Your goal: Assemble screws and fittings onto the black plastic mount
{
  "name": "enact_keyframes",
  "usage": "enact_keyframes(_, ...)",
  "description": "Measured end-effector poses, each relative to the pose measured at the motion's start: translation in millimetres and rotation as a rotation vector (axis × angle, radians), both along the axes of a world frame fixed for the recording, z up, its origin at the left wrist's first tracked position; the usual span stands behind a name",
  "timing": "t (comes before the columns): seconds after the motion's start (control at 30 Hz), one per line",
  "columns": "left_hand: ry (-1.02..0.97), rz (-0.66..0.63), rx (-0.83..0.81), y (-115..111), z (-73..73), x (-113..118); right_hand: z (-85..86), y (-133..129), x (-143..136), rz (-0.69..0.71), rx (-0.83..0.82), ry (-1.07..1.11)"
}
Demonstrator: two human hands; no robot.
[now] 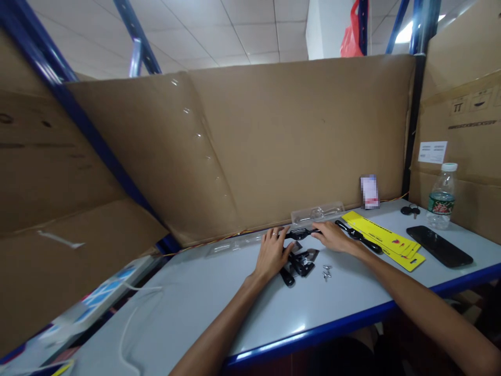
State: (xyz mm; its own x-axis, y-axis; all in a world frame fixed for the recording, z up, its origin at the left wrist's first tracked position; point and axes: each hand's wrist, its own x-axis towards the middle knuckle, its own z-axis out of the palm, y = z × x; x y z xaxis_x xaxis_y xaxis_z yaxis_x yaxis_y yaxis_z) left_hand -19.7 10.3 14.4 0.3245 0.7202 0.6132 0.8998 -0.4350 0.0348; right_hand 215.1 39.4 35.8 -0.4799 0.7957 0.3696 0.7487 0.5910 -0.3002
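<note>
A black spokeshave (300,234) lies crosswise between my hands near the back of the table. My left hand (274,253) is at its left handle, fingers curved over the end and thumb lower down. At the other handle, my right hand (332,237) has its fingertips closed on the tip. Just under the spokeshave is a pile of black metal parts (301,263) with some flat blades, partly covered by my left hand. Several small silver screws (327,272) lie right of the pile. Another black spokeshave (358,236) rests on yellow cards (383,240) beyond my right forearm.
Clear plastic blister trays (317,213) lie along the cardboard wall (297,136). To the right are a black phone (440,245), a water bottle (441,201), keys (410,210) and a small upright blurred card (370,191). A white cable (127,334) crosses the table's left side.
</note>
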Motion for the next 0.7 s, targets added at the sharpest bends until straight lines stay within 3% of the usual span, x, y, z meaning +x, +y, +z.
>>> enact_keyframes(0.23, 0.029, 0.026, -0.147, -8.0, 6.5, 6.4, 5.2, 4.2, 9.1, 0.185, 0.053, 0.129)
enact_keyframes(0.33, -0.042, 0.064, -0.279, -9.8, 4.3, 9.4, 5.9, 2.5, 8.6, 0.207, 0.032, 0.137)
enact_keyframes(0.47, -0.238, -0.021, -0.308, -9.2, -4.0, 14.5, 13.6, 3.1, 9.9, 0.218, 0.007, 0.292)
enact_keyframes(0.57, -0.519, -0.097, -0.343, -7.5, -9.4, 19.4, 25.0, 17.2, 29.4, 0.053, 0.026, 0.584)
enact_keyframes(0.63, -0.712, -0.113, -0.431, -6.8, -11.3, 22.2, 30.2, 33.1, 54.9, -0.205, 0.099, 0.716)
enact_keyframes(0.7, -0.86, -0.116, -0.536, -6.7, -11.8, 23.9, 30.0, 50.9, 86.8, -0.469, 0.162, 0.668)
